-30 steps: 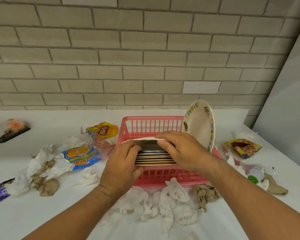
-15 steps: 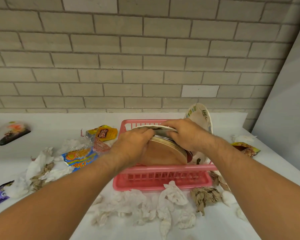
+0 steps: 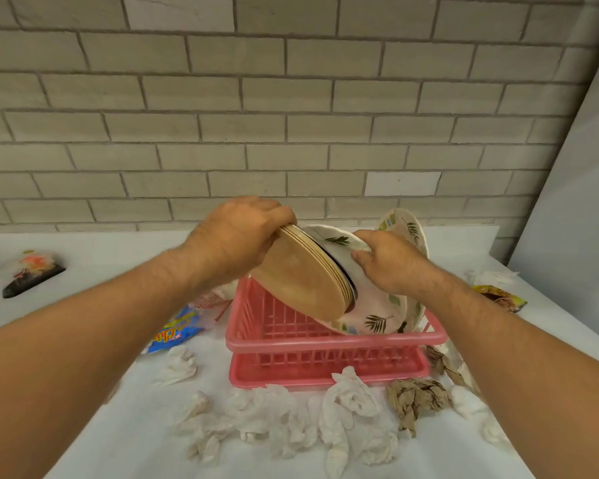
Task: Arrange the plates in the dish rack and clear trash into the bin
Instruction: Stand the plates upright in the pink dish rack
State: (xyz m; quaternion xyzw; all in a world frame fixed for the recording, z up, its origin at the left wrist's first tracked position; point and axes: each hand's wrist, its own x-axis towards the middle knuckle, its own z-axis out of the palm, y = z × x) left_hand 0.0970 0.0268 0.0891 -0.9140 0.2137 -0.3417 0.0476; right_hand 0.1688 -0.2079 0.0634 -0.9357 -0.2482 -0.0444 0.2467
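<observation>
A pink dish rack [image 3: 329,342] stands on the white table. My left hand [image 3: 237,242] grips the top edge of a tilted stack of paper plates [image 3: 301,280], brown backs toward me, over the rack. My right hand [image 3: 389,264] pinches the rim of one leaf-patterned plate [image 3: 374,314] peeled away from the stack, its lower edge inside the rack. Another leaf-patterned plate [image 3: 410,229] stands upright at the rack's far right end. Crumpled white tissues [image 3: 291,423] and brown paper [image 3: 417,397] lie in front of the rack.
A blue chip packet [image 3: 175,330] and more tissue lie left of the rack. A dark wrapper [image 3: 32,274] sits far left. A yellow snack packet [image 3: 502,299] and tissues lie at the right. A brick wall backs the table. No bin is in view.
The plate stack has been lifted and tipped upright over the rack. My right hand has separated one patterned plate from it and lowered that plate toward the rack's right side.
</observation>
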